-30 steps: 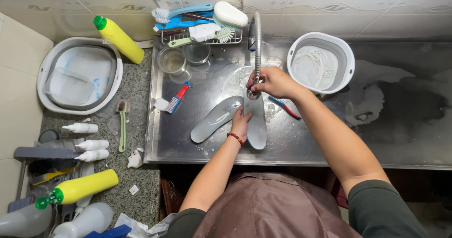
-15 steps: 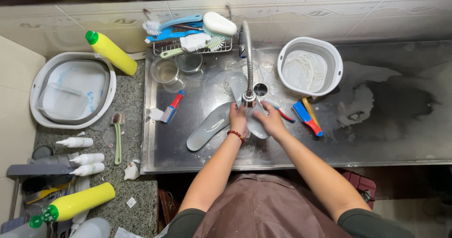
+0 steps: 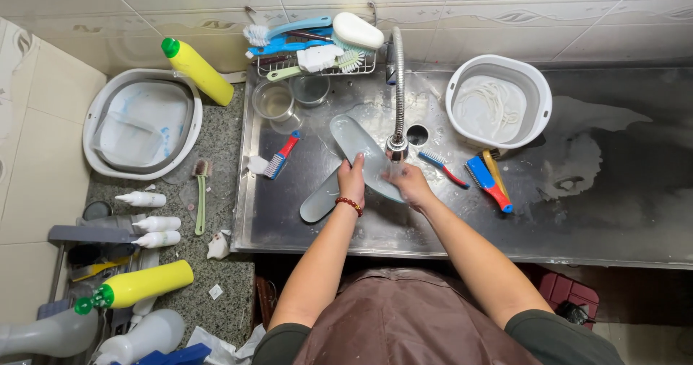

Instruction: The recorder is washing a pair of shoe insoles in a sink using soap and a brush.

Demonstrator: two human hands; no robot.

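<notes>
Grey and flat, an insole (image 3: 364, 155) lies slanted under the tap (image 3: 396, 98) near the middle of the steel sink (image 3: 577, 213), with both hands now clamped on it: the left hand (image 3: 351, 181) grips its near edge with fingers closed over the top, and the right hand (image 3: 409, 184) holds its lower end just below the spout. Half a second ago both hands were bunched at the spout, and a second ago the right one was up on the tap itself, so the reach to the tap looks finished and the work has passed to holding the insole under it; whether water runs I cannot tell. A second insole (image 3: 317, 200) lies partly beneath the first, toward the front edge. Close by on the right lie a small brush (image 3: 442, 167) and a blue and red brush (image 3: 488, 183), with a white basin (image 3: 498, 103) toward the back. Left of the hands a red-handled brush (image 3: 281, 155) lies on the steel, two cups (image 3: 274, 102) stand behind it, and a rack (image 3: 310, 47) of brushes sits at the back edge.
</notes>
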